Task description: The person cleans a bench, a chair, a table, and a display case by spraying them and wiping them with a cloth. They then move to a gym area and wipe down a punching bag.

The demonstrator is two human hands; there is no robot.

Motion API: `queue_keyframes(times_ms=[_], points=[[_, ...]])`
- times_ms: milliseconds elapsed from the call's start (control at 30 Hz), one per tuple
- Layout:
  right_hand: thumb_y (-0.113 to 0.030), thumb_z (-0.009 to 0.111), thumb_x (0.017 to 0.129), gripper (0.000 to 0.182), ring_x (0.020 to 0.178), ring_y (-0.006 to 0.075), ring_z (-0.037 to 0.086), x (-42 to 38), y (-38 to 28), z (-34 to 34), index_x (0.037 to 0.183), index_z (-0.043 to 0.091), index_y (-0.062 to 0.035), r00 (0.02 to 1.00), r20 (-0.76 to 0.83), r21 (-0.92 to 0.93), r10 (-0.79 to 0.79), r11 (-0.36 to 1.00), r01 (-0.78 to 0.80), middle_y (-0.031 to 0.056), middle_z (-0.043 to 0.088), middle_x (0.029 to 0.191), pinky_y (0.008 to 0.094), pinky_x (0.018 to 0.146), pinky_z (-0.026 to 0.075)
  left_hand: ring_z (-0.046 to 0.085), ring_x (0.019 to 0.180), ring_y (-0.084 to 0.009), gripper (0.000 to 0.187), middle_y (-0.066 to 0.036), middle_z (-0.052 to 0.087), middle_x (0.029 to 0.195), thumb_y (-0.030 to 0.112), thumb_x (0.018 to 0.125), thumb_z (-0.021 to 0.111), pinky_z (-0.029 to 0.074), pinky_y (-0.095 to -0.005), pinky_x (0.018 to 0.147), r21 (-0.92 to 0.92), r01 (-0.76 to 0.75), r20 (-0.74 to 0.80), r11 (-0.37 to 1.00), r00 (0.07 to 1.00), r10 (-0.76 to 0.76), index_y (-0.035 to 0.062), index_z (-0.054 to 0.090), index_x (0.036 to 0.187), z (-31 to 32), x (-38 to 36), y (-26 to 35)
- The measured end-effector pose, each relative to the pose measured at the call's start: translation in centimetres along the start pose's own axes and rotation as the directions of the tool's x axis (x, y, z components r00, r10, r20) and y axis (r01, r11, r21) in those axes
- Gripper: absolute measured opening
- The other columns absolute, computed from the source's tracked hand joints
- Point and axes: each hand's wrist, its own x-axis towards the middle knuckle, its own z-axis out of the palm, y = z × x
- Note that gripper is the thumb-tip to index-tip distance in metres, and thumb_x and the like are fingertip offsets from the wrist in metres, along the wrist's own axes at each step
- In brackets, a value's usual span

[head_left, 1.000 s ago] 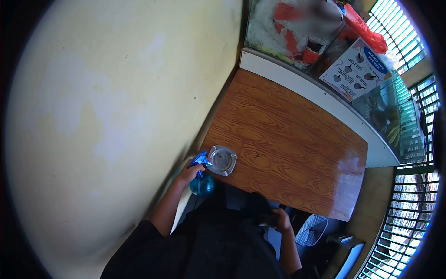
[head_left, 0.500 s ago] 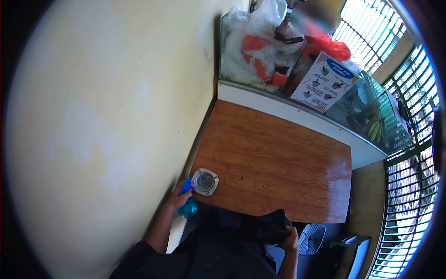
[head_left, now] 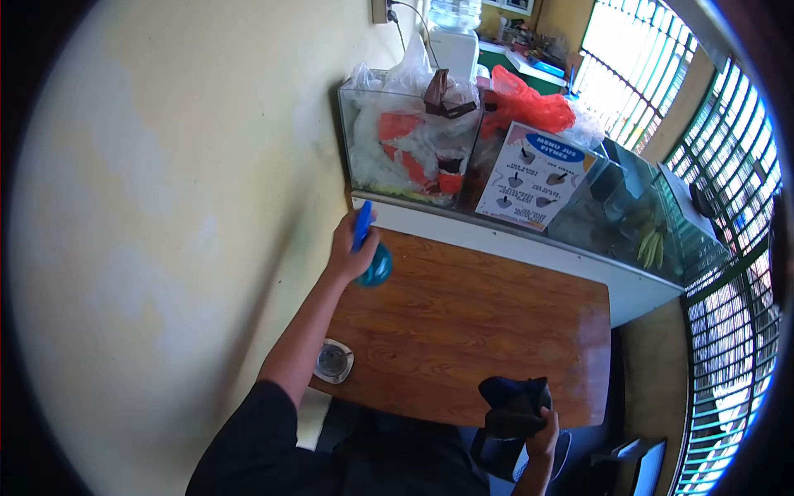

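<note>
Clock directions are taken from the centre of the table [head_left: 463,314]. At 5 o'clock, by the near edge, the right hand [head_left: 542,434] has its fingers clamped on a dark cloth [head_left: 513,409]. At 8 o'clock, an ashtray [head_left: 333,361] rests on the tabletop. At 10 o'clock, the left hand [head_left: 351,252] has its fingers wrapped around the blue head of a bottle [head_left: 376,268]. Beyond, at 1 o'clock, stands a glass case [head_left: 583,215], with a menu [head_left: 535,178] at its front and a red bag [head_left: 529,106] above.

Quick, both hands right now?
Left hand: closed around a spray bottle, raised over the table.
Right hand: closed on a dark cloth.
</note>
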Motion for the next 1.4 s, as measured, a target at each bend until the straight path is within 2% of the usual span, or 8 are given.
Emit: queue_keyframes(times_ms=[67,167,300,367,567,1200,1267,1400], points=[[-0.023,0.050,0.093,0.032,0.084,0.0264,0.064,1.1,-0.8,-2.8,0.101,0.064,0.0053,0.931,0.127,-0.734,-0.342,0.599,0.320,0.0145,0.069,0.095,0.0367,0.080,0.051,0.067,0.094,-0.0212,0.030,-0.014,0.069,0.099,0.014,0.086,0.066,0.052,-0.0327,0.083,0.071,-0.058,-0.017,0.996,0.998,0.059,-0.0004,0.062,0.112,3.1,3.9,-0.9],[-0.017,0.041,0.099,0.026,0.084,0.0148,0.060,2.4,-0.4,-5.5,0.095,0.060,0.0008,0.979,-0.061,-0.389,-0.196,0.908,0.157,0.0112,0.065,0.090,0.0301,0.076,0.051,0.067,0.082,-0.0216,0.027,-0.013,0.068,0.089,0.015,0.083,0.068,0.052,-0.0343,0.075,0.033,0.041,-0.043,0.999,0.998,-0.039,-0.0002,0.062,0.104,6.9,6.9,-1.3],[-0.020,0.040,0.100,0.030,0.083,0.0174,0.062,3.1,1.2,-9.7,0.097,0.062,0.0008,0.923,0.071,-0.669,-0.378,0.668,0.325,0.0127,0.067,0.093,0.0287,0.076,0.051,0.064,0.072,-0.0214,0.021,-0.011,0.065,0.082,0.015,0.083,0.069,0.050,-0.0356,0.067,0.144,0.097,-0.071,0.985,0.994,-0.088,0.0008,0.060,0.096,10.5,7.5,-0.5],[-0.021,0.042,0.099,0.031,0.081,0.0204,0.063,3.4,1.5,-9.4,0.098,0.063,0.0013,0.969,-0.242,-0.105,-0.045,0.994,0.020,0.0142,0.067,0.094,0.0290,0.075,0.052,0.065,0.073,-0.0227,0.022,-0.011,0.065,0.082,0.014,0.083,0.069,0.050,-0.0351,0.067,-0.029,0.059,-0.106,0.998,0.992,-0.062,0.0004,0.059,0.097,12.1,6.9,-0.5],[-0.021,0.042,0.099,0.031,0.085,0.0187,0.061,0.1,-1.1,-5.6,0.096,0.062,0.0021,0.941,-0.121,-0.619,-0.316,0.765,0.178,0.0101,0.065,0.091,0.0323,0.082,0.049,0.064,0.078,-0.0203,0.023,-0.009,0.065,0.086,0.012,0.083,0.070,0.051,-0.0327,0.073,0.015,0.051,-0.154,0.999,0.987,-0.048,0.0020,0.059,0.101,13.9,5.3,1.6],[-0.021,0.046,0.096,0.030,0.083,0.0179,0.055,-7.9,5.7,-4.4,0.086,0.060,0.0026,0.906,-0.310,-0.500,-0.289,0.860,0.103,0.0095,0.063,0.085,0.0341,0.080,0.045,0.059,0.071,-0.0309,0.023,-0.014,0.057,0.078,0.011,0.081,0.071,0.047,-0.0394,0.066,0.036,-0.243,-0.269,0.969,0.932,0.244,0.0025,0.053,0.093,13.8,0.8,-4.0],[-0.054,0.052,0.100,0.058,0.114,0.0253,0.060,-8.8,5.4,-3.6,0.131,0.062,-0.0065,0.894,-0.415,0.024,0.166,0.985,-0.172,0.0089,0.064,0.123,0.0402,0.100,0.048,0.059,0.073,-0.0314,0.024,-0.015,0.057,0.081,0.011,0.081,0.071,0.047,-0.0400,0.066,0.025,-0.213,-0.216,0.977,0.953,0.213,0.0022,0.053,0.095,14.2,0.7,-4.0],[-0.050,0.053,0.100,0.057,0.102,0.0257,0.064,-9.4,6.6,-5.2,0.129,0.062,-0.0027,0.901,-0.413,0.023,0.131,0.991,-0.134,0.0125,0.065,0.118,0.0377,0.085,0.054,0.058,0.074,-0.0322,0.025,-0.016,0.057,0.084,0.010,0.082,0.070,0.047,-0.0406,0.066,-0.016,-0.147,-0.088,0.989,0.986,0.145,0.0017,0.052,0.098,16.6,0.5,-3.4]])
